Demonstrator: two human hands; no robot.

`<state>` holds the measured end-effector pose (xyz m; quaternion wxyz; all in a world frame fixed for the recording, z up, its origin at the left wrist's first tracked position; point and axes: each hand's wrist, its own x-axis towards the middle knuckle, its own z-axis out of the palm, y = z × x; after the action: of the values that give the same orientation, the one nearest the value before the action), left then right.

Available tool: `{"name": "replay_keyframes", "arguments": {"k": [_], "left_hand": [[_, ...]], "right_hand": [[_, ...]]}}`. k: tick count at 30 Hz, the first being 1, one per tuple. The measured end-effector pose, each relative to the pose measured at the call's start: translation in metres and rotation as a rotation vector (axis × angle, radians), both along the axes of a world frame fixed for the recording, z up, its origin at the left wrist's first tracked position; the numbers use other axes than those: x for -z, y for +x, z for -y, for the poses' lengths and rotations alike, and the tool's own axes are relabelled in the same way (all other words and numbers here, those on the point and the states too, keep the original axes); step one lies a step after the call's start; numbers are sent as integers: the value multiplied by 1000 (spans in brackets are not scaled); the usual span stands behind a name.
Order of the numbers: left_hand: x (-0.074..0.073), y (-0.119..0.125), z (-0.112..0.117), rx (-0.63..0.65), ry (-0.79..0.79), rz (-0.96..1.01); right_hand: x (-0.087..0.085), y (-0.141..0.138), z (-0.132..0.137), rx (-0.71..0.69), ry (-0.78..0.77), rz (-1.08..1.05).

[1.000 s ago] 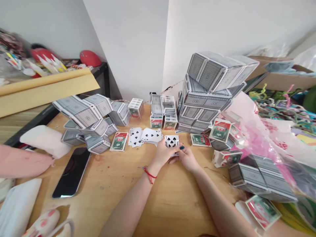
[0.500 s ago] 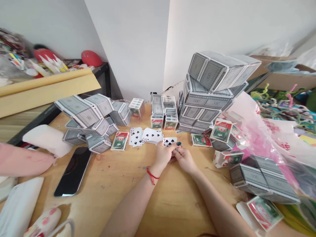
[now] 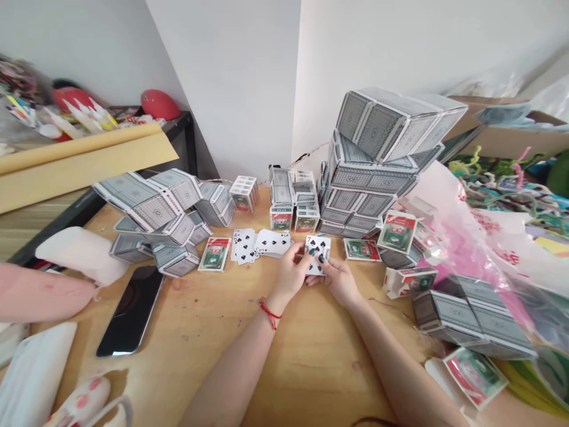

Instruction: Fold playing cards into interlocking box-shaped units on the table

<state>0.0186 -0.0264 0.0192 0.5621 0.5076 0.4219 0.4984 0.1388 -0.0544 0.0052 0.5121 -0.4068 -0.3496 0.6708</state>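
Note:
Both my hands meet at the middle of the wooden table (image 3: 213, 332) around a small packet of playing cards (image 3: 320, 256) whose top face is a seven of spades. My left hand (image 3: 291, 274), with a red string at the wrist, curls its fingers onto the cards from the left. My right hand (image 3: 340, 281) grips them from below and the right. Just left of my hands, a loose spread of spade cards (image 3: 260, 243) lies face up. A red and green card box (image 3: 214, 254) lies flat beside that spread.
Stacks of grey card bricks rise at the left (image 3: 155, 213) and at the back right (image 3: 377, 160). Small card packs (image 3: 293, 204) stand by the wall. A black phone (image 3: 128, 311) lies at the left. Loose boxes (image 3: 395, 232) and a pink plastic bag (image 3: 462, 237) crowd the right.
The seven of spades packet has tilted up between my hands and shifted slightly right. My fingers have closed higher on it. Nothing else has moved.

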Motion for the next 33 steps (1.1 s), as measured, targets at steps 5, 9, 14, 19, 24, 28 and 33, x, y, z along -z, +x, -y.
{"name": "replay_keyframes", "arguments": {"k": [5,9,14,19,24,28,33], "left_hand": [[3,-5,-1,-45,39,-126],[5,-9,-4,-82,71,-163],[7,-12,-7,-12,36,-145],[2,-16,-10,142,-12,-52],[0,-18,-11,163,-6,-85],[3,-18,-10,136,24,-106],[5,-19,-9,124,6,-121]], "right_hand": [[3,1,1,13,67,140],[1,5,-1,119,160,412],[-1,8,-5,188,196,339],[1,9,-4,175,178,278],[1,10,-4,162,192,288],[-3,9,-4,158,178,293],[-7,7,-3,148,154,284]]}}
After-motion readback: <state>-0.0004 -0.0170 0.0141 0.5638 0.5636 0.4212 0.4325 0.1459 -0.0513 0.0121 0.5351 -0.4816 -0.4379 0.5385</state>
